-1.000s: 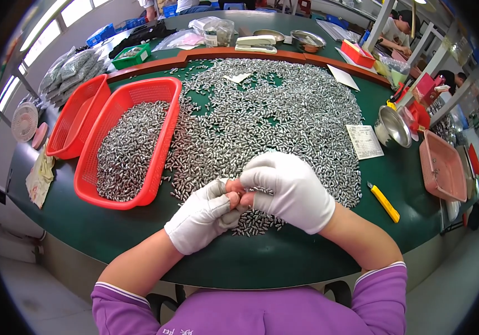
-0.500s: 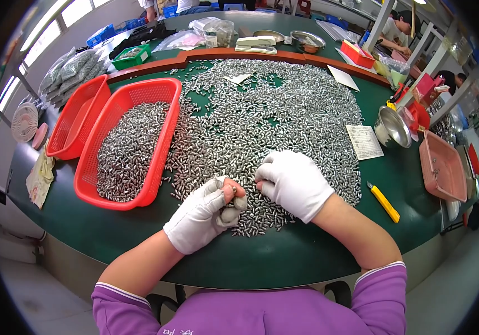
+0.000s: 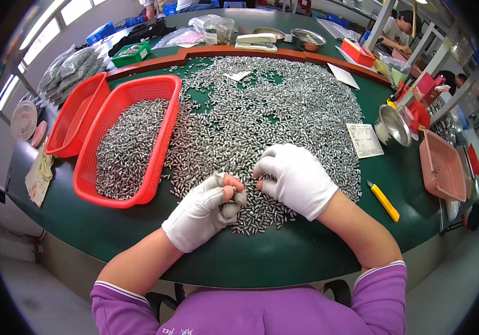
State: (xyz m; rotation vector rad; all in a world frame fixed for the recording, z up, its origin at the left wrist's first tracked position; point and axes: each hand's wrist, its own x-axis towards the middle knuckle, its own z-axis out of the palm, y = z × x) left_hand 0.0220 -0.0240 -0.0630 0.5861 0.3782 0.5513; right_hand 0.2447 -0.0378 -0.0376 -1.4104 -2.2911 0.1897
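A wide layer of small silvery, bullet-shaped metal pieces (image 3: 306, 106) covers the table in front of me. My left hand (image 3: 200, 209), in a white glove with bare thumb and index tips, is closed at the pile's near edge. Its fingers are curled in a pinch; whatever they hold is hidden, and the glove's fingertips look greyed. To its right, my white-gloved right hand (image 3: 295, 178) hovers low over the pieces. Its fingers are bent, with a gap between thumb and index finger and nothing visible in it.
At left a red perforated basket (image 3: 164, 139) holds many such pieces, beside another red basket (image 3: 63, 131). On the right lie a yellow cutter (image 3: 384, 202), a paper slip (image 3: 365, 140), a steel bowl (image 3: 394, 127) and a pink tray (image 3: 443, 178). A wooden strip (image 3: 211, 54) borders the back.
My right hand has shifted slightly up, and its thumb and index finger have parted. My left hand stays nearly in place, its fingertips turned a little; the metal piece glimpsed there before is now hidden.
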